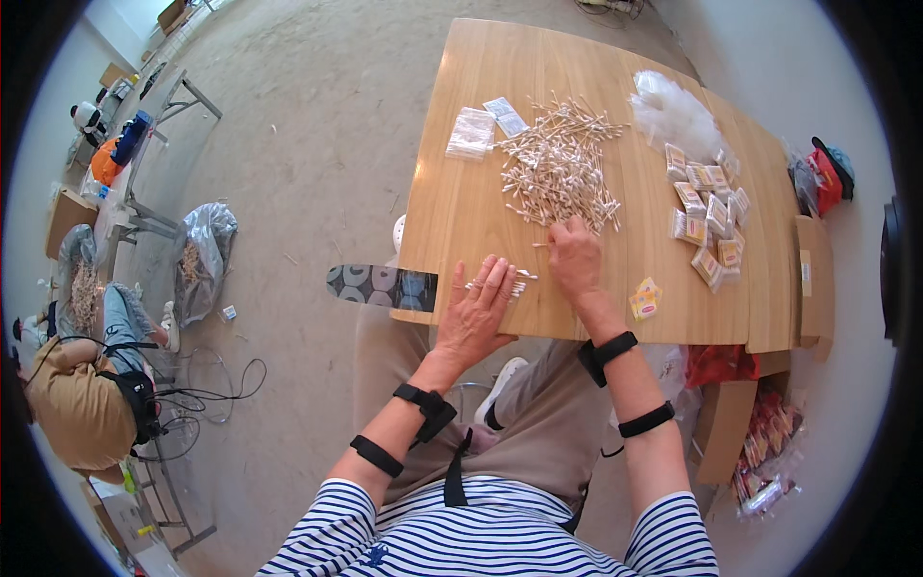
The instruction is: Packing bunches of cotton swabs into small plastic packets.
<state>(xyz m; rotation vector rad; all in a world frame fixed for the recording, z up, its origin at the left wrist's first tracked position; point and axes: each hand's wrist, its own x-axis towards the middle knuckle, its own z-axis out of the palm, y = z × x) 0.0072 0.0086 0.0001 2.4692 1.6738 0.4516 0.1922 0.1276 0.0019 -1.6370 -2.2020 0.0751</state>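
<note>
My left hand (478,303) lies flat near the table's front edge, fingers stretched over a small row of cotton swabs (520,283) whose white tips stick out on both sides of the fingers. My right hand (575,258) is closed at the near edge of a big loose heap of cotton swabs (562,168). From its fingertips a single cotton swab (540,245) pokes out to the left; anything more in the fist is hidden. Yellow-and-white cards (645,299) rest to the right of that hand.
On the wooden table (452,207) are clear plastic bags (471,133), a printed packet (506,116), filmy plastic (678,115) and several packed swab packets (711,216). A dark patterned strip (383,287) juts past the left edge. Cardboard boxes (812,279) stand right; another person (91,404) sits left.
</note>
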